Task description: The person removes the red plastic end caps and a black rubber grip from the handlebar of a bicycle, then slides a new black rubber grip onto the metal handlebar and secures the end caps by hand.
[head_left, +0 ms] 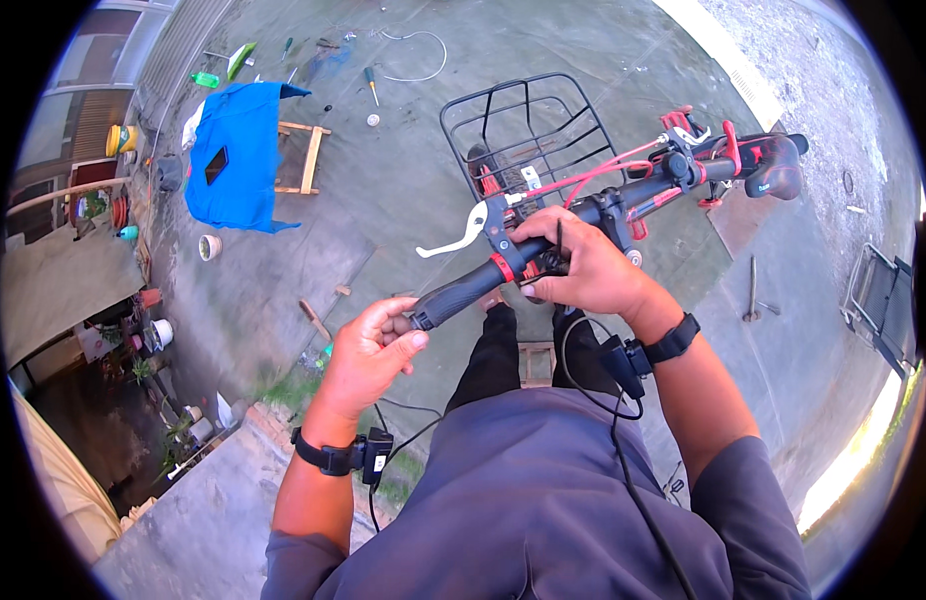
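Observation:
A bicycle handlebar runs diagonally in front of me, from lower left to upper right. My left hand has its fingers and thumb closed around the outer end of the black rubber grip. Beside the red collar and the white brake lever, my right hand pinches around the bar, fingers above and thumb below. A small black fitting shows partly between the thumb and fingers; its kind is unclear. Red cables run from this lever toward the far brake lever.
A black wire basket sits at the bike's front; the saddle is at right. Left stands a blue-draped stool with a phone on it. A screwdriver and cable lie on the ground. Cords hang from my wrist straps.

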### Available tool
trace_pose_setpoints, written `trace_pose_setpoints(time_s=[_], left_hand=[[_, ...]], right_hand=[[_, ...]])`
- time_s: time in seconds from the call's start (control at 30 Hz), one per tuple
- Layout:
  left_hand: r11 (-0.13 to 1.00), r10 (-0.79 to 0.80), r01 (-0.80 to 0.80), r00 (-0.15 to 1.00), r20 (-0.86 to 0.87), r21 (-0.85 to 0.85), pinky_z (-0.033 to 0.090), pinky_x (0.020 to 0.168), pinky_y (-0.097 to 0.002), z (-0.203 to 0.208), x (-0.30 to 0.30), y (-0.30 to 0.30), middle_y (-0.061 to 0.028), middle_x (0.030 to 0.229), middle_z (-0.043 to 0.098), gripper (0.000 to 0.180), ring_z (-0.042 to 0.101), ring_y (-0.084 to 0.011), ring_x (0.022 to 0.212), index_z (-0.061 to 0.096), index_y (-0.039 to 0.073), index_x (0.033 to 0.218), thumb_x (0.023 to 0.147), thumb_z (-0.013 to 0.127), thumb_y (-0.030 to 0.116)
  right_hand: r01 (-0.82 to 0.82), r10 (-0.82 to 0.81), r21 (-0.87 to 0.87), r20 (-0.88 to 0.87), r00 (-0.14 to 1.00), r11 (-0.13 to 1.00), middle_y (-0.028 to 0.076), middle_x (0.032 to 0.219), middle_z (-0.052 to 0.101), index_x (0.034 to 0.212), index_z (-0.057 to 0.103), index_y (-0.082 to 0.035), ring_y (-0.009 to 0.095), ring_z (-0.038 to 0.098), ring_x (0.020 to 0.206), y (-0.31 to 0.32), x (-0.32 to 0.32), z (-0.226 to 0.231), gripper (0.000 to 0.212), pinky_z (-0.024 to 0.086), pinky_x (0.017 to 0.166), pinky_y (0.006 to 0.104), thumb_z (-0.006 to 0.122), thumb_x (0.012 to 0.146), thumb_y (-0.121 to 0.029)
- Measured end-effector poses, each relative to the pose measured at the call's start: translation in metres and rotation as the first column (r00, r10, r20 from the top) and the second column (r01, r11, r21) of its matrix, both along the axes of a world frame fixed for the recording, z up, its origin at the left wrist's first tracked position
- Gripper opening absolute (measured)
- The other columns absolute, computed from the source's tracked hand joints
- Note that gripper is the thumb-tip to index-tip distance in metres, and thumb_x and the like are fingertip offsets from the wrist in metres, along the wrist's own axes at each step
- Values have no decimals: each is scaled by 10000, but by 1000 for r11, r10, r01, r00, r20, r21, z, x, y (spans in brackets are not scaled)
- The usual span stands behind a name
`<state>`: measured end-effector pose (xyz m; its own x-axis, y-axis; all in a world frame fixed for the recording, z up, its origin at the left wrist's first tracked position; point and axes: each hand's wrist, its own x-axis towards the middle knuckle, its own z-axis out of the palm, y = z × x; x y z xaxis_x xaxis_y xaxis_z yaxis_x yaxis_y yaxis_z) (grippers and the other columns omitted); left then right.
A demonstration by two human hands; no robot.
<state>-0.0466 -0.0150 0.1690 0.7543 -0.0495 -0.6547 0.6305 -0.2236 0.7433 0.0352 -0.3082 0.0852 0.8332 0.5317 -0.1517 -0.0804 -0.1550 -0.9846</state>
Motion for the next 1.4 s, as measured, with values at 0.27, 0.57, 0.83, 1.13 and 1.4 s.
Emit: trace_pose_setpoints(time_s=[0.27,0.57,0.83,1.13,1.4], left_hand=[[998,52,-50,995,85,-23,533,592,-236,-11,-9,-2,-35,866,623,394,590,-69,704,563,-41,1251,889,713,8],[982,148,-135,985,91,-133,513,696,-224,-14,-12,-1,-25,902,630,451,600,-72,794,569,-24,1271,869,758,56],[982,154,-145,986,70,-118,505,676,-224,-17,-12,-13,-31,945,646,423,614,-79,775,569,-23,1263,892,745,82],[988,152,-149,978,146,-32,479,599,-214,-20,-13,-25,-45,940,670,346,632,-86,731,578,-14,1218,938,698,150],[988,152,-147,981,122,-49,472,579,-209,-21,-13,-24,-71,959,692,317,629,-86,715,578,-16,1197,963,663,181]], right_hand=[[-10,31,155,-133,991,988,64,1215,548,1208,628,-79,162,557,1086,-3,3,-8,540,475,951,315,809,701,-43],[-26,43,151,-107,993,988,74,1226,554,1205,632,-76,164,564,1077,-5,5,-10,527,483,933,318,817,711,-54],[-30,40,123,-79,996,992,73,1222,556,1205,635,-88,170,557,1064,-5,4,-15,528,483,907,316,824,713,-80],[-33,38,115,-42,998,993,81,1203,578,1196,635,-84,192,557,1069,-5,4,-15,530,479,911,331,829,703,-110],[-77,81,92,-36,996,993,55,1204,530,1225,607,-54,165,555,1097,-6,6,-10,530,451,973,315,823,741,-44]])
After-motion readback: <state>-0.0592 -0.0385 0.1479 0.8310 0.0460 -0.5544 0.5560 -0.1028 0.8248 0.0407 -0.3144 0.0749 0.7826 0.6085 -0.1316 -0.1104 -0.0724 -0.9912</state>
